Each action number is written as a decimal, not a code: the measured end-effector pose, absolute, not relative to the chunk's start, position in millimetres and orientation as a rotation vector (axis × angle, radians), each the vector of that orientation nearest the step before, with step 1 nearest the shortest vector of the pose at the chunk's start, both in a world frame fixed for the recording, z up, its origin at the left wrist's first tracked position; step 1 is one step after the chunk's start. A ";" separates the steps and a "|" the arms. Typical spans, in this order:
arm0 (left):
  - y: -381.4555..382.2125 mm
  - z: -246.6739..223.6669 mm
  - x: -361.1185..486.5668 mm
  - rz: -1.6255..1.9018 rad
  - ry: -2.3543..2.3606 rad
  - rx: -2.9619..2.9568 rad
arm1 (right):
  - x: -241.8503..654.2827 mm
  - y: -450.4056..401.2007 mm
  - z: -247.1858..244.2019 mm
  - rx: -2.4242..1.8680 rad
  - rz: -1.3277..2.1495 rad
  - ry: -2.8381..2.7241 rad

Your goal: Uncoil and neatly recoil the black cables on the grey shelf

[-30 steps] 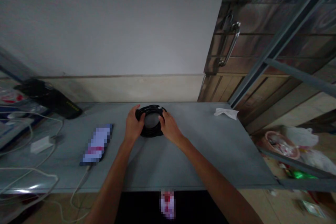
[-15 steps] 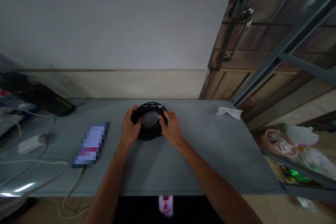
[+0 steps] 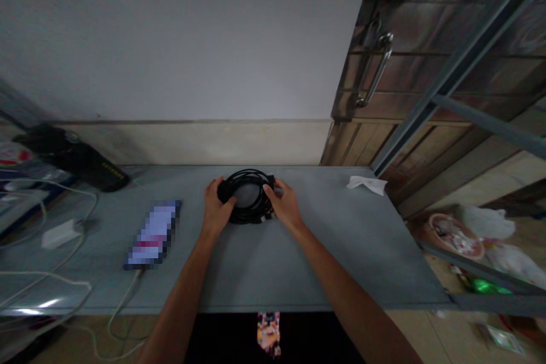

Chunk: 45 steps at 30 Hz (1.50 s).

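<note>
A black cable [image 3: 249, 217] is wound into a ring-shaped coil at the middle of the grey table [image 3: 264, 273]. My left hand [image 3: 216, 207] is closed on the coil's left side, its thumb over the top near the inner edge. On the opposite side my right hand [image 3: 284, 203] grips the coil, thumb on top and fingers behind the outer edge. A dark block-like part shows by the right fingers, and a small pale end shows at the lower right of the coil. The fingers' undersides are hidden.
Left of my arm lies a phone [image 3: 153, 236] with a cord plugged in. Beyond it are a white adapter [image 3: 62, 234], tangled white cords and a black bottle [image 3: 81, 159] on its side. A crumpled tissue [image 3: 367, 184] lies at the right, near a metal post [image 3: 409, 125].
The coil has turned or tilted a little in both hands, and the pale end now shows at its lower right instead of the top. The view has shifted slightly.
</note>
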<state>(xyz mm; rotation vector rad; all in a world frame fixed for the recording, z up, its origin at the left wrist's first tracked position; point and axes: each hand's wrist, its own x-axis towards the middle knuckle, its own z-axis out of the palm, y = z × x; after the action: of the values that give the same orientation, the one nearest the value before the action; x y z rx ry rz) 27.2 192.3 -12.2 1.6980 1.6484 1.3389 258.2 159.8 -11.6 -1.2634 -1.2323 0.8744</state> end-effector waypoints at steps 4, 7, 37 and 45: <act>193.6 -19.1 25.3 1.406 1.651 1.579 | 255.4 161.7 -17.1 -1.300 0.721 -1.286; 194.4 -22.5 25.1 1.448 1.620 1.508 | 255.6 163.4 -21.4 -1.324 0.641 -1.329; 180.6 -13.1 55.0 1.110 1.243 1.814 | 282.7 158.0 0.7 -1.407 0.272 -1.699; 179.8 -3.7 54.9 1.125 1.236 1.686 | 253.3 111.9 18.0 -1.158 0.134 -2.432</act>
<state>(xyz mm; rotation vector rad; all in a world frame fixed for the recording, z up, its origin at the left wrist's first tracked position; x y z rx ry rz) 54.9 179.8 -3.7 1.6857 1.2360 1.1252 253.3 111.9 18.0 -1.1577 -2.4323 0.1341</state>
